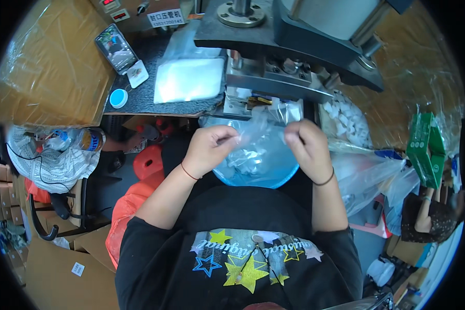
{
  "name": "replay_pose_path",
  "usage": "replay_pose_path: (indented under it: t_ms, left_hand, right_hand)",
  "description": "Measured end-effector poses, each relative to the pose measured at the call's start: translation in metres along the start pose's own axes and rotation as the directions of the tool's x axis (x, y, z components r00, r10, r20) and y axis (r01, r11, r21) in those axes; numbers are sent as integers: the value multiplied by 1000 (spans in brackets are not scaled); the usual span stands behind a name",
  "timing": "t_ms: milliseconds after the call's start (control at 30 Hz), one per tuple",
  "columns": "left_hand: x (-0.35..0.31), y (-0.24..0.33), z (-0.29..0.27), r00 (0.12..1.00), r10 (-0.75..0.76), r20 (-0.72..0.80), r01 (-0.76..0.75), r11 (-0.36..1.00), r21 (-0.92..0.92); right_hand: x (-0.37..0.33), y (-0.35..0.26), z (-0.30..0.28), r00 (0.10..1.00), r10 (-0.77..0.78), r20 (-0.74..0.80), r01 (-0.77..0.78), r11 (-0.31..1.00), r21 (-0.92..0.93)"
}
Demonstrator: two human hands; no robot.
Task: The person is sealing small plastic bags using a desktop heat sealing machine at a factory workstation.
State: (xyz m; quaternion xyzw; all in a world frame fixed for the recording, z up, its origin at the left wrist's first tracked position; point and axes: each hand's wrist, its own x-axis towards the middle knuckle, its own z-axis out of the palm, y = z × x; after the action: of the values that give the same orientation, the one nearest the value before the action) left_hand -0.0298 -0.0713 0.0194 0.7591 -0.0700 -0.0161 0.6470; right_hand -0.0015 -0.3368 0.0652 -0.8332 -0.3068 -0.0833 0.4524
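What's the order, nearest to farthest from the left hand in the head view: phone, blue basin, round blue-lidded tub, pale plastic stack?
From the left hand:
1. Blue basin, just below and to the right
2. Pale plastic stack, ahead on the table
3. Round blue-lidded tub, table's left side
4. Phone, farther back left

head fisheye | looking steeply down from head height | facing left hand (210, 147), right hand (310, 150), machine (294, 46) beyond | sitting close above
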Motion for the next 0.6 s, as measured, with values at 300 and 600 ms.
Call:
replay_pose_path:
  t_ms: [300, 600]
  left_hand:
    - [-7, -7, 44, 850, -176, 496, 360, 882, -304]
    - [-13, -19, 79, 807, -192, 558, 458, 799, -389]
  right_hand:
    - [18, 0, -18, 1000, 16, -6, -16, 997, -69]
    - [7, -6, -39, 963, 254, -90, -249, 967, 58]
